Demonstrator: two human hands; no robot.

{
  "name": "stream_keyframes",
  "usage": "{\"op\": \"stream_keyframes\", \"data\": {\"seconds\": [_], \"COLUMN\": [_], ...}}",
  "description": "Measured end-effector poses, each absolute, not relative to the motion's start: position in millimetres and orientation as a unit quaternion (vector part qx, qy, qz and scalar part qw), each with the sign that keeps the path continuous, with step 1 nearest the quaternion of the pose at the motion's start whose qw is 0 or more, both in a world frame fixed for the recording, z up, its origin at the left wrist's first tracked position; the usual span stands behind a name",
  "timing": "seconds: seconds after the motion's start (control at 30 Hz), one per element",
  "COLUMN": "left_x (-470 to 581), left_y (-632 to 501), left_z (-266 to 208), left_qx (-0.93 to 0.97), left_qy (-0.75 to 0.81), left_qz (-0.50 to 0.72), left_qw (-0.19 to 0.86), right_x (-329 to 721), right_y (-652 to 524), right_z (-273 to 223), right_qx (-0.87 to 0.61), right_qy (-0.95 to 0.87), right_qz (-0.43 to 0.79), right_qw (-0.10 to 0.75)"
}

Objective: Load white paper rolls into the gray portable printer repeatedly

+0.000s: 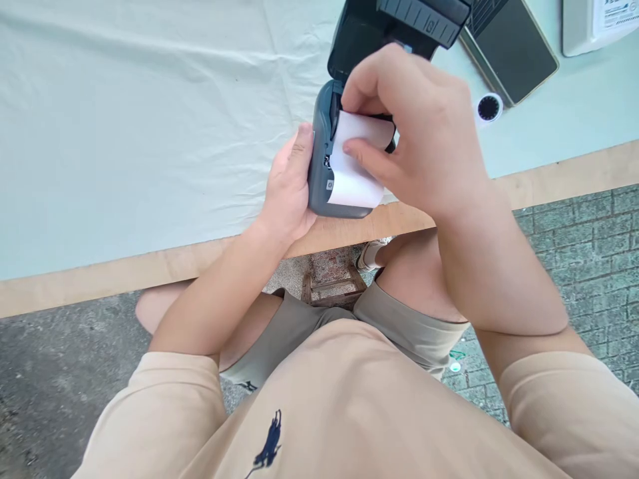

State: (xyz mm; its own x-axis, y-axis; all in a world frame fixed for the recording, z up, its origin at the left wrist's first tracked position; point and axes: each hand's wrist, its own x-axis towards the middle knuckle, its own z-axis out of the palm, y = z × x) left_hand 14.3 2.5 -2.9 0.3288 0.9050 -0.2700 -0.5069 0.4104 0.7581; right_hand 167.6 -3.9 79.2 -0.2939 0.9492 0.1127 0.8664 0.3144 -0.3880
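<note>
My left hand point(289, 186) is closed around the left side of a small dark grey label printer point(319, 189), thumb along its edge. The printer's black lid point(359, 40) is swung up and away from me. A white paper roll point(355, 186) sits in the bay, its loose end draped over the near side of the body. My right hand point(409, 120) reaches over from the right, fingers bent, with the thumb on the paper and the index finger at the roll's far edge. The rest of its fingers and part of the roll are hidden behind the hand.
At the right of the table point(150, 133), covered in pale cloth, lies a dark flat device point(519, 53). Near it are a white roll with a dark core point(489, 108) and a white box-like device point(579, 26). The wooden table edge point(564, 171) runs in front of my knees.
</note>
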Motion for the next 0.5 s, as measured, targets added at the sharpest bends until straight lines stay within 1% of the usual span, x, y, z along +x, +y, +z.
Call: {"op": "stream_keyframes", "data": {"seconds": [0.07, 0.23, 0.37, 0.5], "left_x": [15, 12, 7, 4], "left_y": [4, 5, 1, -4], "left_z": [-1, 5, 3, -3], "left_qx": [0.279, 0.243, 0.284, 0.326], "left_qy": [0.360, 0.352, 0.291, 0.286], "left_qz": [0.456, 0.444, 0.433, 0.452], "left_qw": [0.764, 0.787, 0.805, 0.779], "right_x": [169, 175, 180, 187], "right_y": [-6, -23, -30, -28], "right_z": [76, 61, 47, 54], "right_qx": [-0.572, -0.474, -0.441, -0.458], "right_qy": [-0.798, -0.855, -0.867, -0.835], "right_qz": [0.119, 0.035, 0.031, 0.029], "right_qw": [0.151, 0.208, 0.231, 0.304]}}
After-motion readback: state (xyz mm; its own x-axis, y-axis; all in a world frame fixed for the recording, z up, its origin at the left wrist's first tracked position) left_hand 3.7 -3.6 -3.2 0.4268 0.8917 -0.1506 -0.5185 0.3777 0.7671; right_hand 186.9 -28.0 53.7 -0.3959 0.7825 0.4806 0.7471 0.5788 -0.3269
